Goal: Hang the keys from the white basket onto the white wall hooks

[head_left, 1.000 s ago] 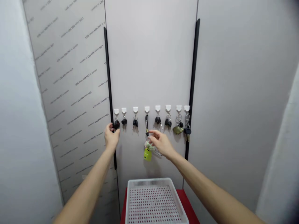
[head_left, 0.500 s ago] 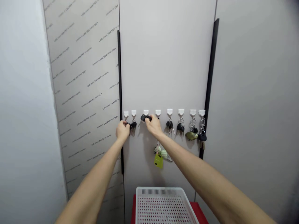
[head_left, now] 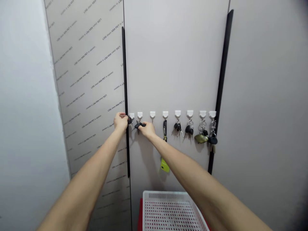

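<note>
My left hand [head_left: 121, 122] is closed on a black-headed key [head_left: 129, 119] beside the leftmost white hook [head_left: 131, 115]. My right hand [head_left: 147, 129] pinches a bunch of black-headed keys [head_left: 139, 125] just under the second hook [head_left: 140, 114]. Whether those keys touch that hook, or overlap others hanging there, I cannot tell. On the third hook [head_left: 152, 114] no keys show. From the fourth hook [head_left: 165, 114] hangs a black strap [head_left: 165, 128] with a yellow-green tag [head_left: 165, 165] lower down, partly behind my right forearm.
Farther right, key bunches [head_left: 178, 127] hang from several hooks, one with an olive-green fob [head_left: 201, 138]. Long black handles [head_left: 223, 70] run down the pale cabinet doors. Below stands a white perforated basket [head_left: 168, 195] on something red [head_left: 140, 215].
My right hand has moved left with the keys, from the third hook to below the second. My left hand has risen slightly and shifted left with its key. The view has shifted a little.
</note>
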The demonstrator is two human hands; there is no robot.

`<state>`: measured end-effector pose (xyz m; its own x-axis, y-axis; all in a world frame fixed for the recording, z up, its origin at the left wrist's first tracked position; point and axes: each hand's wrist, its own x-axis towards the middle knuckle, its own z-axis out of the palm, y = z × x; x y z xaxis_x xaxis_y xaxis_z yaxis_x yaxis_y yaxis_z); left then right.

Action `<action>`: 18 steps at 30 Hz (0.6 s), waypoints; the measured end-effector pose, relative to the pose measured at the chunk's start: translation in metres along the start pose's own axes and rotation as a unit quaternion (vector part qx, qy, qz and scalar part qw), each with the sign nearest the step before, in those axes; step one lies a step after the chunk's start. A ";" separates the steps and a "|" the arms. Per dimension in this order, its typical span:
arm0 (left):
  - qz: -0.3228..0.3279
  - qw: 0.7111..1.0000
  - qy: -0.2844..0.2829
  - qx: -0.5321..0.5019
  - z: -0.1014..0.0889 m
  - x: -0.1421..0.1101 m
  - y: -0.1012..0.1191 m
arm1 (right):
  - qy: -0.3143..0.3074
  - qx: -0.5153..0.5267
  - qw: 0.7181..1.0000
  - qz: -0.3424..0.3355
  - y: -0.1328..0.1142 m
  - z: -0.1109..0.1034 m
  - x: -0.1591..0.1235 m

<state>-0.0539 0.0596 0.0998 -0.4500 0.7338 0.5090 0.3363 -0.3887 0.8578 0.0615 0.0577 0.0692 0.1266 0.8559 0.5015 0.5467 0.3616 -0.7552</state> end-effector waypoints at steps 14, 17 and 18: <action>-0.145 0.895 -0.345 -0.243 0.012 -0.026 -0.002 | 0.041 -0.006 0.997 -0.060 -0.022 -0.016 0.006; -0.196 0.903 -0.325 -0.203 0.010 -0.027 -0.003 | 0.043 0.002 0.996 -0.082 -0.015 -0.018 0.004; -0.204 0.903 -0.323 -0.197 0.010 -0.028 -0.003 | 0.054 0.007 0.995 -0.087 -0.012 -0.018 0.004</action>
<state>-0.0340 0.0458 0.0821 0.1490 0.9832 0.1055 -0.1267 -0.0868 0.9881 0.0698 0.0498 0.0878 0.1205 0.7356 0.6666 0.5568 0.5058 -0.6589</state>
